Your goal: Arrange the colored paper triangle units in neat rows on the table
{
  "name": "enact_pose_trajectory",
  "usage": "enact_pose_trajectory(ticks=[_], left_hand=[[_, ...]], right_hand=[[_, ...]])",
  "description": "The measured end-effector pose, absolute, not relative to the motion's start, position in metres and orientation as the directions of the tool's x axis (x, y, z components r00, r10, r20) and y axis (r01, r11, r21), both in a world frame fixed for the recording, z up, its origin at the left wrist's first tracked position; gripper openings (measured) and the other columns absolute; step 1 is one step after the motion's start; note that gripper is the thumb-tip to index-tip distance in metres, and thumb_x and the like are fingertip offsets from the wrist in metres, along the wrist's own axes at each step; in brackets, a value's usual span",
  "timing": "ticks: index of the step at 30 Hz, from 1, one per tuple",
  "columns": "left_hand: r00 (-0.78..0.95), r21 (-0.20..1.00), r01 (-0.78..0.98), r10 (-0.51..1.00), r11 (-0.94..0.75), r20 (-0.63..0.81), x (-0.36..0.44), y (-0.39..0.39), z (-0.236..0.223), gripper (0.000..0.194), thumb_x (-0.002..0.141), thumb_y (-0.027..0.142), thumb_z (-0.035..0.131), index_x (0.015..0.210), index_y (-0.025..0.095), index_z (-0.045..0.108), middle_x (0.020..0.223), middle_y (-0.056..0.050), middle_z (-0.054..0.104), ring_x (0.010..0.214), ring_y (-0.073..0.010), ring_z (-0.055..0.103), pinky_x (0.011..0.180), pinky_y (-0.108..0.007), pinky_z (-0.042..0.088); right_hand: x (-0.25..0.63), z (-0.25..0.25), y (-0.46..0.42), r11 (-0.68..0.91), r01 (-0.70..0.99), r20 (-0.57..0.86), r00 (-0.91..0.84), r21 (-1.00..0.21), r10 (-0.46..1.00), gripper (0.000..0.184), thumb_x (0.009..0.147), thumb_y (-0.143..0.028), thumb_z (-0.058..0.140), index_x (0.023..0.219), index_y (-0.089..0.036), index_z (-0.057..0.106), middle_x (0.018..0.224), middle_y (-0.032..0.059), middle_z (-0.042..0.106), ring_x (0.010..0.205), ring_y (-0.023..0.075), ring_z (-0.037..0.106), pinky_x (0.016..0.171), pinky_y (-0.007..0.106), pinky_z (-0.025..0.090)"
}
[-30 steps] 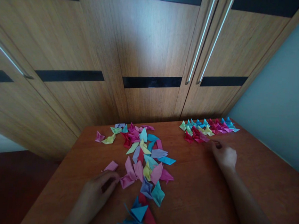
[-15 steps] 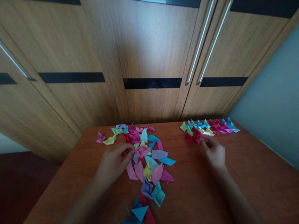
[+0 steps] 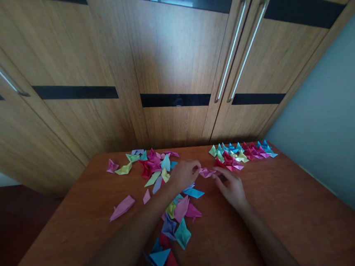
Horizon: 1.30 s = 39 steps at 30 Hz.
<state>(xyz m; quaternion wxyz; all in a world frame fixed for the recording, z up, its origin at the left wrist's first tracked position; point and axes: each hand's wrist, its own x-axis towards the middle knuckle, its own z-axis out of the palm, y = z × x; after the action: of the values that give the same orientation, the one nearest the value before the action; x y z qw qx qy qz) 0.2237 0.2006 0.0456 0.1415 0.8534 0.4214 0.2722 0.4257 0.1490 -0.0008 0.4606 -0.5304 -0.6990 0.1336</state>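
Note:
A pink origami piece point(image 3: 206, 173) of folded paper is held between my two hands, just above the table. My left hand point(image 3: 183, 175) is closed, pinching its left end with the fingertips. On the right end, the thumb and index finger of my right hand point(image 3: 232, 189) close around the tip. Beneath and around my left forearm spreads a loose heap of colourful origami pieces point(image 3: 153, 162), partly hidden by the arm. Beyond my right hand stand close rows of similar pieces point(image 3: 243, 155), with a light pink one point(image 3: 235, 166) at their front.
The brown wooden table point(image 3: 285, 208) meets a wooden wardrobe point(image 3: 168, 128) at the back and a pale wall point(image 3: 327, 121) on the right. A pink folded piece point(image 3: 123, 207) lies apart at left. Blue pieces point(image 3: 158, 257) lie near the front.
My left hand has moved right with the pink origami piece. My right hand has come back from the rows to meet it, leaving a pink piece there. A pink piece now lies apart at left.

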Motion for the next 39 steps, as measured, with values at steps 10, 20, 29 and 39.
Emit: enact_pose_trajectory(ticks=[10, 20, 29, 39], left_hand=[[0.512, 0.505, 0.596, 0.78, -0.625, 0.36, 0.236, 0.203, 0.049, 0.016, 0.082, 0.015, 0.055, 0.089, 0.022, 0.067, 0.086, 0.0, 0.072, 0.079, -0.016, 0.065, 0.073, -0.025, 0.047], [0.41, 0.592, 0.605, 0.846, -0.533, 0.342, 0.171, 0.168, 0.044, 0.018, 0.085, 0.017, 0.052, 0.093, 0.021, 0.068, 0.088, -0.002, 0.073, 0.079, -0.0157, 0.066, 0.072, -0.025, 0.049], [0.239, 0.649, 0.688, 0.946, -0.324, 0.219, 0.101, 0.115, 0.051, 0.02, 0.086, 0.024, 0.049, 0.092, 0.022, 0.068, 0.089, -0.001, 0.074, 0.073, -0.0155, 0.068, 0.066, -0.024, 0.051], [0.1, 0.682, 0.708, 0.982, -0.185, 0.163, 0.078, 0.107, 0.053, 0.028, 0.087, 0.035, 0.049, 0.102, 0.024, 0.069, 0.097, -0.002, 0.076, 0.086, -0.0198, 0.07, 0.069, -0.027, 0.054]], right_hand=[[0.438, -0.006, 0.153, 0.361, 0.702, 0.53, 0.027, -0.614, 0.848, 0.023, 0.087, -0.035, 0.054, 0.099, -0.02, 0.067, 0.087, 0.0042, 0.072, 0.072, 0.0165, 0.066, 0.067, 0.026, 0.052], [0.493, -0.014, 0.163, 0.15, 0.766, 0.528, 0.274, -0.625, 0.804, 0.035, 0.083, -0.044, 0.053, 0.094, -0.016, 0.071, 0.08, 0.0071, 0.072, 0.067, 0.0195, 0.067, 0.064, 0.027, 0.05], [0.553, -0.024, 0.17, -0.414, 0.808, 0.32, 0.558, -0.419, 0.766, 0.041, 0.082, -0.047, 0.051, 0.098, -0.016, 0.073, 0.083, 0.0136, 0.072, 0.076, 0.0293, 0.067, 0.062, 0.033, 0.047], [0.543, -0.023, 0.169, -0.512, 0.811, 0.229, 0.575, -0.283, 0.786, 0.048, 0.085, -0.051, 0.044, 0.101, -0.016, 0.073, 0.085, 0.0198, 0.07, 0.078, 0.0329, 0.067, 0.061, 0.037, 0.048]])
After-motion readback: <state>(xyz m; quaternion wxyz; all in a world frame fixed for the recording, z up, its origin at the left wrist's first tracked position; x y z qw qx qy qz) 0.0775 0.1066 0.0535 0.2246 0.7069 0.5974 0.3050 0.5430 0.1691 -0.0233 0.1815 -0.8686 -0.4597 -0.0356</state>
